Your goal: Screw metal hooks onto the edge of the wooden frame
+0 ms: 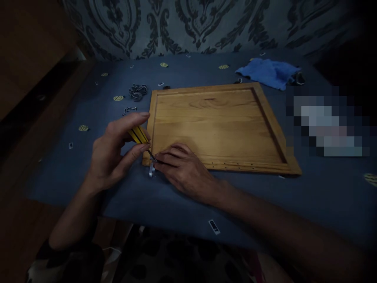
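My left hand (113,151) is wrapped round a screwdriver with a yellow and black handle (138,135), its tip pointing down at the near left corner of a wooden panel (218,118). My right hand (182,167) lies on that corner, fingers pinched on a small metal fitting (152,169) at the panel's edge. The panel lies flat on a blue cloth-covered table (141,200). A row of small holes runs along the panel's near rail.
A pile of metal hooks (138,91) and some screws (129,110) lie left of the panel. A crumpled blue cloth (269,72) sits at the back right. A patterned wall stands behind the table. A blurred patch covers the right side.
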### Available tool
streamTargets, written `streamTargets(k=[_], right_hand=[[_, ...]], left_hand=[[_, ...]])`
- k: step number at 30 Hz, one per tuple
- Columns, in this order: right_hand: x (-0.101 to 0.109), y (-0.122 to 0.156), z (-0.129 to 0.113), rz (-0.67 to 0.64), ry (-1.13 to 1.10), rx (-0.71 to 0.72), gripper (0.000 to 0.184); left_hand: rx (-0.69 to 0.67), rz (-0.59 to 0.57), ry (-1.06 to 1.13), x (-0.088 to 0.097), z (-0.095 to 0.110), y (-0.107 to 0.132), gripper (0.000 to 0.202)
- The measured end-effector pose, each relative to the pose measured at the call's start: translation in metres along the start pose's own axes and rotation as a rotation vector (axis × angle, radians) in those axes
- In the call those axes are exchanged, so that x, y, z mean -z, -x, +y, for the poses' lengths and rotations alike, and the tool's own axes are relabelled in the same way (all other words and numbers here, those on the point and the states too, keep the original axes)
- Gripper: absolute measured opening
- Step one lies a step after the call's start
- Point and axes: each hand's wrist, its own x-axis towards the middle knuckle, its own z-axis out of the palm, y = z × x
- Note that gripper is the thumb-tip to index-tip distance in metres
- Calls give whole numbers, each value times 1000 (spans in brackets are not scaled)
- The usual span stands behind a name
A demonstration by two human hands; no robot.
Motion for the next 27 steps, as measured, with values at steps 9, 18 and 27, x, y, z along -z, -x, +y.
streamTargets(k=[9, 18, 27], right_hand=[[1, -1, -1, 19, 10, 22, 20], [4, -2, -2, -5, 22, -1, 25], [4, -1, -2, -27, 26, 0, 22]], left_hand=[[-32, 0, 0, 0, -5, 0, 60], [-42, 250, 82, -2, 5, -8, 53], [205, 249, 304, -14, -3, -11, 38]])
